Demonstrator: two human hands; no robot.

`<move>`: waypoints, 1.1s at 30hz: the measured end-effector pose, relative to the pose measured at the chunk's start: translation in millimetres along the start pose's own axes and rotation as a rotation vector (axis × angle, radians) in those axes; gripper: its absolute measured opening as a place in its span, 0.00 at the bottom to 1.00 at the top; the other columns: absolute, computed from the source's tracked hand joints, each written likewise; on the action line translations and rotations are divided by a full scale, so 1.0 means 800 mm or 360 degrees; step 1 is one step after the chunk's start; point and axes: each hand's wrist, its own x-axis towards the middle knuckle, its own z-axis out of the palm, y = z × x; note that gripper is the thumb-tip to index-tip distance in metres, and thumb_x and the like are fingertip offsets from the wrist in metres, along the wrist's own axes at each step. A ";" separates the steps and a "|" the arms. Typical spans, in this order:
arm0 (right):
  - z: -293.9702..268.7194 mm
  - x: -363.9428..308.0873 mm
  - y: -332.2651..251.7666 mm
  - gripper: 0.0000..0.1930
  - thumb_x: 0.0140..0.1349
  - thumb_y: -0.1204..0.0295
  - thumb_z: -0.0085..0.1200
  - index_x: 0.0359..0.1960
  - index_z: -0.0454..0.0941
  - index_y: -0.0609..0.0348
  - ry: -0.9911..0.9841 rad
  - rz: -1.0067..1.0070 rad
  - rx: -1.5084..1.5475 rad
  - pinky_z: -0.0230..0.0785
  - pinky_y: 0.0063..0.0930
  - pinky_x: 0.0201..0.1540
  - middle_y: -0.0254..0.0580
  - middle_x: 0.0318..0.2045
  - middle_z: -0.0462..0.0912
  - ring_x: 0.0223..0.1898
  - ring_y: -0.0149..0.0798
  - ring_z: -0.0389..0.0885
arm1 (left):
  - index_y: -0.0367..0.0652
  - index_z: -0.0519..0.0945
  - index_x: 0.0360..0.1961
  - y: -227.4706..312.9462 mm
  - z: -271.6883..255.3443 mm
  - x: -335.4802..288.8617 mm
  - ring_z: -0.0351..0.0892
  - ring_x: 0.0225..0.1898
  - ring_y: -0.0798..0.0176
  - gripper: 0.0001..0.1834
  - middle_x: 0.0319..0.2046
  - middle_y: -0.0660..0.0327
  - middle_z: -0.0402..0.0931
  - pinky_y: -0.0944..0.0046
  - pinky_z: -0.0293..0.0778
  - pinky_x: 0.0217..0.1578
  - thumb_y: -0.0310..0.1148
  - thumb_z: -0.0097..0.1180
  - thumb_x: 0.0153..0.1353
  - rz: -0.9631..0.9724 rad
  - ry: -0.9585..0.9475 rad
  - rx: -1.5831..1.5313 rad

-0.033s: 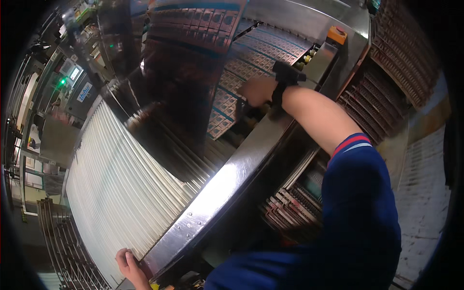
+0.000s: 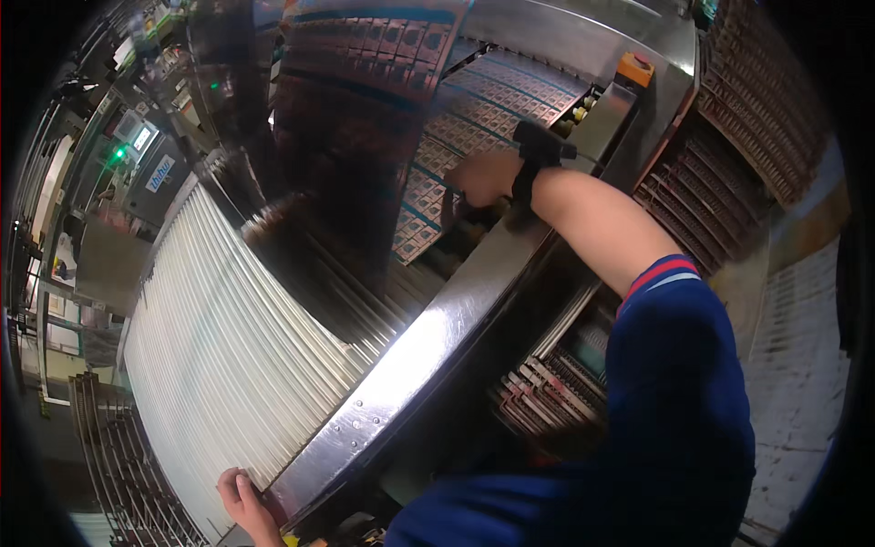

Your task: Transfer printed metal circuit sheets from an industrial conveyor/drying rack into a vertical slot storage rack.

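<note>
My right hand [image 2: 483, 175] reaches over the near edge of copper-coloured patterned panels [image 2: 506, 87] with blue stripes, which lie inside the machine. Its fingers are blurred and partly in shadow, so I cannot tell whether they grip a panel. A black strap with a small device [image 2: 542, 146] sits on that wrist. At the lower left, my left hand [image 2: 241, 501] is closed over the end of the roller bed, beside the metal rail [image 2: 401, 365]. Pale parallel rollers [image 2: 246, 337] run beyond it. A dark glossy sheet [image 2: 337, 155] stands tilted over the bed, with a similar pattern on it.
An orange switch box [image 2: 635, 68] sits on the machine's far right. Racks [image 2: 711, 182] of slotted bars stand at the right, with another rack [image 2: 118, 456] at the lower left. A control box [image 2: 150, 169] with a lit display is at the left.
</note>
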 end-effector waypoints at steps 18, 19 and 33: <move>0.014 0.011 0.111 0.30 0.42 0.60 0.69 0.50 0.77 0.50 0.0061 0.0313 -0.0197 0.77 0.47 0.48 0.48 0.42 0.83 0.47 0.54 0.82 | 0.37 0.74 0.46 0.002 0.002 -0.001 0.69 0.39 0.71 0.11 0.37 0.64 0.72 0.69 0.67 0.43 0.35 0.49 0.71 -0.0040 0.0041 -0.0085; 0.013 0.014 0.103 0.30 0.42 0.60 0.69 0.50 0.77 0.50 0.0063 0.0307 -0.0201 0.77 0.47 0.48 0.48 0.42 0.83 0.47 0.54 0.82 | 0.37 0.74 0.46 0.002 0.002 -0.001 0.69 0.39 0.71 0.11 0.37 0.64 0.72 0.69 0.67 0.43 0.35 0.49 0.71 -0.0044 0.0047 -0.0087; 0.000 0.011 0.047 0.27 0.50 0.61 0.62 0.51 0.75 0.60 -0.0099 -0.0113 -0.0516 0.76 0.49 0.40 0.53 0.32 0.84 0.39 0.56 0.84 | 0.34 0.74 0.45 -0.001 -0.001 -0.001 0.68 0.40 0.69 0.10 0.40 0.62 0.72 0.70 0.65 0.43 0.29 0.49 0.68 -0.0001 -0.0002 -0.0123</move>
